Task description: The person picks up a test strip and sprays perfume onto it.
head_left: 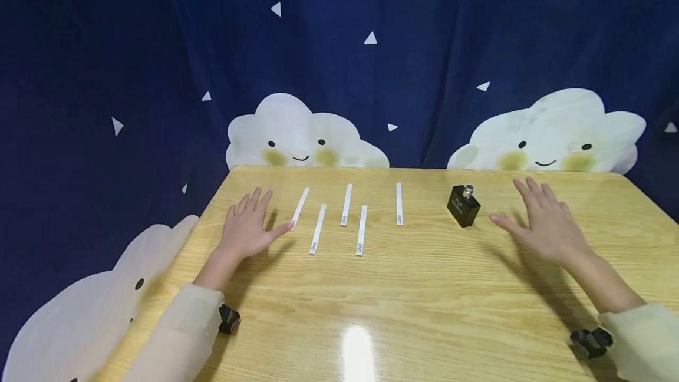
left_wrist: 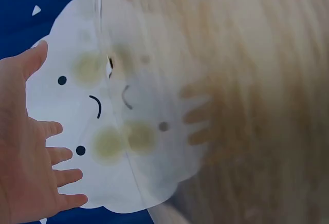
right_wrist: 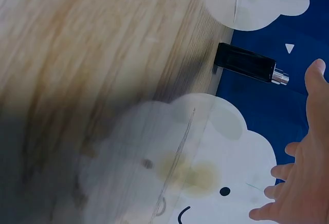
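Note:
Several white paper strips [head_left: 345,217] lie side by side on the far part of a wooden table [head_left: 403,293]. My left hand [head_left: 248,227] hovers flat and open just left of them, its thumb tip at the near end of the leftmost strip [head_left: 299,207]. A small black bottle [head_left: 463,206] with a silver nozzle stands to the right of the strips. My right hand [head_left: 543,224] is spread open just right of the bottle, holding nothing. The right wrist view shows the bottle [right_wrist: 245,63] and my fingers [right_wrist: 300,172] apart from it. In the left wrist view my left hand [left_wrist: 28,152] is spread open.
A dark blue curtain [head_left: 371,46] with white cloud faces [head_left: 302,134] hangs behind the table and at its left side. The table's near half is glossy, with a light glare [head_left: 358,349]. Black wrist-camera mounts [head_left: 229,318] sit at both sleeves.

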Demonstrator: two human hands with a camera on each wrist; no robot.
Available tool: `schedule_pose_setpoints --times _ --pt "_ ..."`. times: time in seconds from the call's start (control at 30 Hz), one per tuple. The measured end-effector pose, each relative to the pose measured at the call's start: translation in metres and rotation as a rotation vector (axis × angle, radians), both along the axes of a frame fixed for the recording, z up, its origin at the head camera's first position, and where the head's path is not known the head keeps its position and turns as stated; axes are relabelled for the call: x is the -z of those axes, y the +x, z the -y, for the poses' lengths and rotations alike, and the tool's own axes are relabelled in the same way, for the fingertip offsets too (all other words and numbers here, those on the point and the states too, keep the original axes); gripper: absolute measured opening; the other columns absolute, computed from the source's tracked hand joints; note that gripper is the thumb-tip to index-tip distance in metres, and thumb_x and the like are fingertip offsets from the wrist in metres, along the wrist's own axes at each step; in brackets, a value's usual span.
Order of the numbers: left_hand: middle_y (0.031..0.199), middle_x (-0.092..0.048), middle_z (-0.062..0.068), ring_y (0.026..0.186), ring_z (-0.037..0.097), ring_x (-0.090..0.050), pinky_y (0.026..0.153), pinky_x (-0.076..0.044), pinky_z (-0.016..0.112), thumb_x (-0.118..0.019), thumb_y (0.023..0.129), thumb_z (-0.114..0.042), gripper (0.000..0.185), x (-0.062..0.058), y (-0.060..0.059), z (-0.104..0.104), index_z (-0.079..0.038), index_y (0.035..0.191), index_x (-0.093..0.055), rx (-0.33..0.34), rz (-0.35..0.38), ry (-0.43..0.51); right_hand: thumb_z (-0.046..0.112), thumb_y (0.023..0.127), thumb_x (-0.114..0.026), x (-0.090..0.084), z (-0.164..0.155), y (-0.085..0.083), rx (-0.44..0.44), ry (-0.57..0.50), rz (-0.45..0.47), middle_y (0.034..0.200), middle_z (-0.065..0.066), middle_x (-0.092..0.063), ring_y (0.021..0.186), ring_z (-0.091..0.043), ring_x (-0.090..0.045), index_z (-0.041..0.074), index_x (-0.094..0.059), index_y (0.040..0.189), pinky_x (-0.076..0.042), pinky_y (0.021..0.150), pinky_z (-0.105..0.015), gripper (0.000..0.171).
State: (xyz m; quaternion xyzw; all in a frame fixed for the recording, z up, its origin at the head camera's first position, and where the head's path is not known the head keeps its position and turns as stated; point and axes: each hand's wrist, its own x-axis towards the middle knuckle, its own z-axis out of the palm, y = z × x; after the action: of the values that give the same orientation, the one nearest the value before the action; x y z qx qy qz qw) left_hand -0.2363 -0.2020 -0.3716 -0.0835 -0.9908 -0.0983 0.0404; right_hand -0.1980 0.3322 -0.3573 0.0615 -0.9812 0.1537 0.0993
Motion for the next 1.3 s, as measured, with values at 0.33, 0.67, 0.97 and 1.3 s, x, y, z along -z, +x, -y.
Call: schedule_pose_setpoints --times 0.33,0.67,0.97,1.3 --pt "0.16 -0.015 0.021 0.144 0.048 -0.019 0.116 -0.018 0.068 -0.051 0.088 -0.064 0.092 0.0 -0.004 0.007 -0.011 0.155 -0.016 -0.003 0.025 0.014 0.054 0.094 -0.05 -0.003 0.001 -0.001 -0.021 -0.011 -0.002 0.159 -0.028 -0.002 0.144 -0.053 0.001 0.008 -0.005 0.155 -0.009 0.106 -0.079 0.088" --pt "0.156 -0.025 0.025 0.141 0.049 -0.026 0.114 -0.023 0.067 -0.055 0.09 -0.057 0.086 0.0 -0.01 0.006 -0.006 0.152 -0.024 0.011 0.03 0.094 0.051 0.091 -0.058 0.002 0.0 -0.007 -0.096 -0.007 -0.005 0.158 -0.028 -0.009 0.144 -0.053 -0.004 0.008 -0.01 0.155 -0.014 0.109 -0.075 0.091" --pt "0.154 -0.032 0.022 0.141 0.046 -0.028 0.114 -0.023 0.066 -0.056 0.092 -0.048 0.077 -0.003 -0.016 0.003 -0.005 0.15 -0.029 0.028 0.09 0.239 0.048 0.089 -0.062 -0.001 0.002 -0.018 -0.139 -0.034 0.041 0.157 -0.03 -0.014 0.144 -0.052 -0.009 0.008 -0.012 0.155 -0.017 0.11 -0.073 0.091" --pt "0.148 -0.039 0.027 0.135 0.045 -0.037 0.111 -0.035 0.058 -0.06 0.093 -0.033 0.066 0.0 -0.021 -0.005 0.001 0.144 -0.037 0.057 0.138 0.369 0.033 0.079 -0.078 0.005 0.005 -0.043 -0.348 -0.04 -0.046 0.145 -0.03 -0.04 0.132 -0.051 -0.038 0.0 -0.031 0.147 -0.034 0.105 -0.063 0.089"
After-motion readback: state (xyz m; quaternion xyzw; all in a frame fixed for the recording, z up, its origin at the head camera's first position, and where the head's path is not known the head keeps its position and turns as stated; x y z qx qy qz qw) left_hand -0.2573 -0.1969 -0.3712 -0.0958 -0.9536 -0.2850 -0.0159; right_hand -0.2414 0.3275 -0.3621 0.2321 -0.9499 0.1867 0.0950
